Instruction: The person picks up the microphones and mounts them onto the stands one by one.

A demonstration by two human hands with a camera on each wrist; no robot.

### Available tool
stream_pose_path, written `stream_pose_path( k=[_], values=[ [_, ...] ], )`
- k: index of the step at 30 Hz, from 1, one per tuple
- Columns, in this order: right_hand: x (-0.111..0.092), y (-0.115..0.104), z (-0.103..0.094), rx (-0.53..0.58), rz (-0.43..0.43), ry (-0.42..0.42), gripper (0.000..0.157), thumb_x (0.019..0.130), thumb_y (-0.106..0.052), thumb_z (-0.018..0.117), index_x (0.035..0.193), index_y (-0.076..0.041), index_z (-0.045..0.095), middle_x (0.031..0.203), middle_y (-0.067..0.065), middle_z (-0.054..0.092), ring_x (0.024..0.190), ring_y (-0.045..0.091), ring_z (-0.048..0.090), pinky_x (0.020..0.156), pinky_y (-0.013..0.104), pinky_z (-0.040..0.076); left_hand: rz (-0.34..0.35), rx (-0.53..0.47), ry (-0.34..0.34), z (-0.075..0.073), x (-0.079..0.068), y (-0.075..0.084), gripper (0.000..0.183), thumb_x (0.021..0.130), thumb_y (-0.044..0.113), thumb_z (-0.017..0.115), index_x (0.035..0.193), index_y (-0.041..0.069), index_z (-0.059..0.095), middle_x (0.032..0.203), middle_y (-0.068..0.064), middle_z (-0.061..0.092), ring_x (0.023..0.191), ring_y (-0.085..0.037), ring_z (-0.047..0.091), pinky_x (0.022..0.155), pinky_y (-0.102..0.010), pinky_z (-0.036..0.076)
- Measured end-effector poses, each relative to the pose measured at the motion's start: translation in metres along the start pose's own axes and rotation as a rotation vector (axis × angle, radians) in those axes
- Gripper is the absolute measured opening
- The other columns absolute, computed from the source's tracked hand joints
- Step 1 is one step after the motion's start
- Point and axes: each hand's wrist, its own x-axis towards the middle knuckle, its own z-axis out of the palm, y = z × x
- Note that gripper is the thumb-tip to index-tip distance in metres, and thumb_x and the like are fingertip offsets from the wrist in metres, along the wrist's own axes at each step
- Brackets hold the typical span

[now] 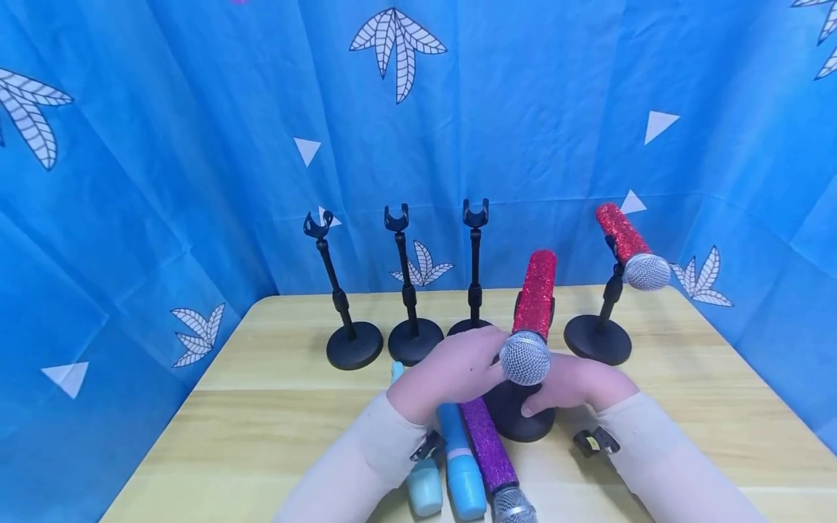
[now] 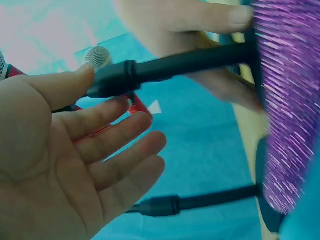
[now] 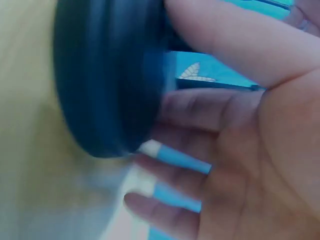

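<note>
A red glittery microphone (image 1: 538, 290) with a silver mesh head rests in the clip of a black microphone stand (image 1: 523, 425), its head toward me. My left hand (image 1: 458, 367) pinches the stand's pole at its collar between thumb and index finger. In the left wrist view, the other fingers are spread away from the pole (image 2: 190, 65). My right hand (image 1: 575, 381) holds the round base (image 3: 107, 80), its thumb over the top and fingertips at the edge. A purple glittery microphone (image 1: 487, 443) lies beside the base.
Three bare stands, the left one (image 1: 353, 345), the middle one (image 1: 415, 340) and the right one (image 1: 475, 280), stand behind. Another stand (image 1: 598, 340) holds a red microphone (image 1: 621, 232) at right. Blue (image 1: 464, 479) and mint (image 1: 425, 490) microphones lie near my left forearm. Blue cloth (image 1: 523, 145) surrounds the table.
</note>
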Motion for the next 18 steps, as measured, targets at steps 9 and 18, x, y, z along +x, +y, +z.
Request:
stream_pose_path(
  k=[9, 18],
  values=[
    [-0.040, -0.026, -0.016, -0.179, -0.028, 0.029, 0.055, 0.074, -0.051, 0.072, 0.117, -0.017, 0.063, 0.106, -0.007, 0.064, 0.097, 0.014, 0.060, 0.084, 0.041, 0.047, 0.098, 0.138, -0.337, 0.014, -0.018, -0.012, 0.056, 0.088, 0.059, 0.050, 0.131, 0.023, 0.056, 0.137, 0.007, 0.048, 0.128, -0.010, 0.039, 0.102, -0.031, 0.036],
    [-0.047, -0.038, 0.015, -0.479, -0.064, 0.113, 0.052, 0.074, -0.053, 0.069, 0.107, -0.013, 0.070, 0.106, -0.002, 0.067, 0.092, 0.019, 0.063, 0.076, 0.041, 0.050, 0.132, 0.289, -0.609, 0.024, 0.000, 0.002, 0.060, 0.086, 0.066, 0.046, 0.133, 0.030, 0.052, 0.141, 0.013, 0.042, 0.127, -0.008, 0.041, 0.102, -0.029, 0.034]
  ],
)
